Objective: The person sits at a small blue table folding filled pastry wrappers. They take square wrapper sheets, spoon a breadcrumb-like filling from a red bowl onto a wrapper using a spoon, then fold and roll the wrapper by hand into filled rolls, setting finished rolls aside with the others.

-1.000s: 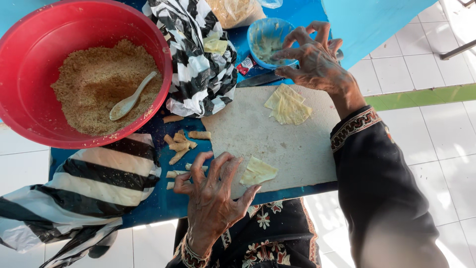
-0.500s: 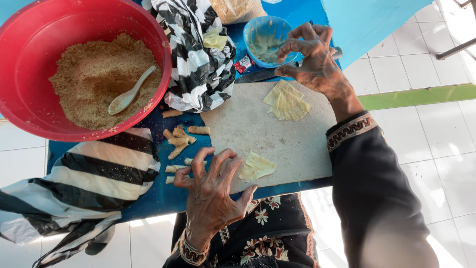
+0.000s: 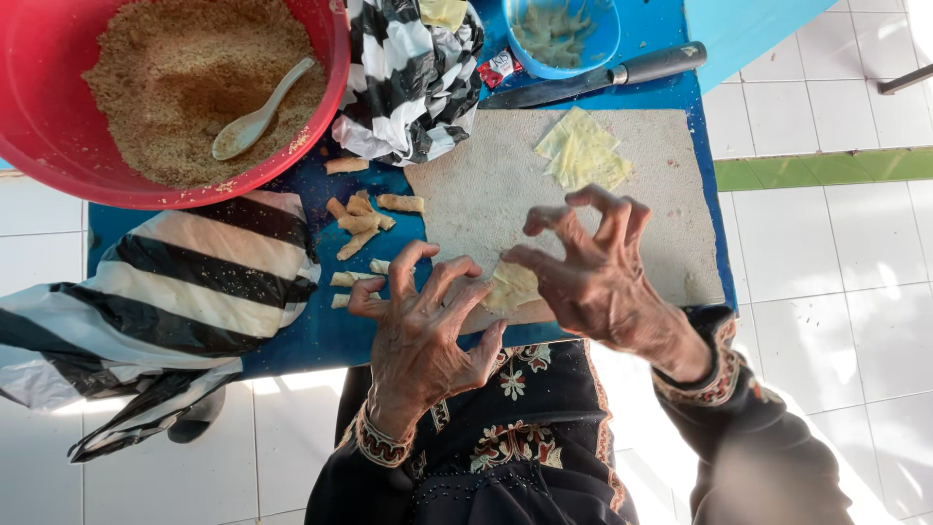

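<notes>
- Hands first: the left hand (image 3: 420, 326) and right hand (image 3: 595, 275) meet at the near edge of the board (image 3: 491, 190), both with fingers spread and curled, fingertips pressing a thin pale wrapper (image 3: 512, 287) without closing around it.
- Wrapper lies flat on the board's near rim, partly hidden by fingers.
- Bare board stays open beyond, up to a stack of wrappers (image 3: 583, 151).
- Finished rolls (image 3: 362, 222) lie left, on the blue table (image 3: 311, 331).
- Red bowl (image 3: 292, 156), blue bowl (image 3: 601, 44) are cut off at the top.

The red bowl (image 3: 58, 146) and blue bowl (image 3: 593, 49) run off the top edge — the blue one's contents perhaps shredded, too blurred.
</notes>
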Demonstrator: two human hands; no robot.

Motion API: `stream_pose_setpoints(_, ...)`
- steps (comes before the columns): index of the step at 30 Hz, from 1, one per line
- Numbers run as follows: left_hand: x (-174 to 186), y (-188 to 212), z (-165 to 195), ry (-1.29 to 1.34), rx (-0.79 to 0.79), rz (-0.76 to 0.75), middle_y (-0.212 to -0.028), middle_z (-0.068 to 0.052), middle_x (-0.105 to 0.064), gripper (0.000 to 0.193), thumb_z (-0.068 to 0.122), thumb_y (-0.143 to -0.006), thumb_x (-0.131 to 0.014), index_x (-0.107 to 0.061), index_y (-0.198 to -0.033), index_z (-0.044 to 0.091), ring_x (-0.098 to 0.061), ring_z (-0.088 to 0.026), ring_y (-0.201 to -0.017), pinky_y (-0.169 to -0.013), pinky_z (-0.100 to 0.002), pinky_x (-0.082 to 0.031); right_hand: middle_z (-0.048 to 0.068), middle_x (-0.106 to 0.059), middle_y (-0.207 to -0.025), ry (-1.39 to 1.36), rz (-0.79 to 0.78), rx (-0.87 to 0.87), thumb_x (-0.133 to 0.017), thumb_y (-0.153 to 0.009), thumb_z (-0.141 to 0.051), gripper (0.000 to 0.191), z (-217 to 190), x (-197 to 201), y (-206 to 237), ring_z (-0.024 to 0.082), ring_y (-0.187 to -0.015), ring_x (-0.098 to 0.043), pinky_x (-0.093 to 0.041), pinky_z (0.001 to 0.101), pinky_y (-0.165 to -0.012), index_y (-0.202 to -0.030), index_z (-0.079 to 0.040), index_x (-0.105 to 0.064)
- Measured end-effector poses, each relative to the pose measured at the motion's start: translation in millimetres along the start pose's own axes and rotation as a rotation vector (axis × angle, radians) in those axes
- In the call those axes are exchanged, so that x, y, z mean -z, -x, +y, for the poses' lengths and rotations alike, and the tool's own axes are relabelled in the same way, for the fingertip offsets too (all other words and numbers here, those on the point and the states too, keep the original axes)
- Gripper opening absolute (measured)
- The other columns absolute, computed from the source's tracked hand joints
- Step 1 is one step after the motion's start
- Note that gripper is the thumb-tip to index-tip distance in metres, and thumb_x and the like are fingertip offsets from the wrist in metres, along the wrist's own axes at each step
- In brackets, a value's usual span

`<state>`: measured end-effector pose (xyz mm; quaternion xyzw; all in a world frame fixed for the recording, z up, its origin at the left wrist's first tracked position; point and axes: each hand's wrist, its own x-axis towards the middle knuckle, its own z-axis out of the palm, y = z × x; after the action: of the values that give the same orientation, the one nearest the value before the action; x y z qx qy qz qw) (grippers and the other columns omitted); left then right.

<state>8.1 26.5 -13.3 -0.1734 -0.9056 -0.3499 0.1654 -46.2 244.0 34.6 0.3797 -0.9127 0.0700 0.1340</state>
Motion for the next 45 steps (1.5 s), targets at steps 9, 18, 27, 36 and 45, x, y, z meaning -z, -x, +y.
stream_pose_setpoints(9,-1,2,-2,-0.004,0.003,-0.013,-0.12,0.008,-0.063,0.031,0.038,-0.074,-0.08,-0.076,-0.095,0.017,-0.042,-0.029,-0.133,-0.102,-0.061,-0.021,-0.007,-0.054,-0.13,0.359,0.057,0.047,-0.078,-0.089,-0.026,0.038,-22,-1,27,0.025,-0.127,-0.039,-0.027,0.0578,-0.1,-0.127,-0.03,-0.072)
stream_pose_setpoints(18,2,-2,-2,-0.001,-0.004,-0.014,-0.12,0.006,-0.063,0.03,0.037,-0.072,-0.081,-0.075,-0.092,0.015,-0.043,-0.031,-0.132,-0.102,-0.06,-0.023,-0.001,-0.053,-0.127,0.091,0.065,-0.012,-0.072,-0.091,-0.013,0.041,-21,-12,18,0.029,-0.128,-0.037,-0.026,0.0534,-0.101,-0.13,-0.027,-0.073)
stream_pose_setpoints(27,2,-2,-2,-0.019,-0.005,-0.014,-0.119,0.006,-0.065,0.026,0.035,-0.077,-0.08,-0.073,-0.092,0.015,-0.045,-0.028,-0.13,-0.102,-0.058,-0.021,0.0,-0.055,-0.125,0.034,-0.017,-0.147,-0.071,-0.072,-0.012,0.048,-21,11,33,0.033,-0.125,-0.038,-0.023,0.0559,-0.096,-0.119,-0.023,-0.07)
stream_pose_setpoints(36,0,-3,-2,-0.06,-0.018,0.057,-0.117,0.007,-0.065,0.015,0.031,-0.088,-0.078,-0.072,-0.094,0.018,-0.047,-0.027,-0.129,-0.101,-0.056,-0.02,0.003,-0.052,-0.131,0.052,0.013,-0.113,-0.071,-0.075,-0.01,0.05,-18,-1,30,0.036,-0.127,-0.037,-0.025,0.0546,-0.098,-0.122,-0.024,-0.069)
stream_pose_setpoints(45,1,-3,-3,-0.054,-0.021,0.056,-0.116,0.007,-0.065,0.014,0.03,-0.089,-0.077,-0.071,-0.095,0.018,-0.047,-0.027,-0.129,-0.101,-0.055,-0.021,0.002,-0.054,-0.127,0.053,0.068,-0.173,-0.067,-0.078,-0.002,0.043,-8,-18,26,0.033,-0.127,-0.038,-0.026,0.0529,-0.098,-0.117,-0.021,-0.071)
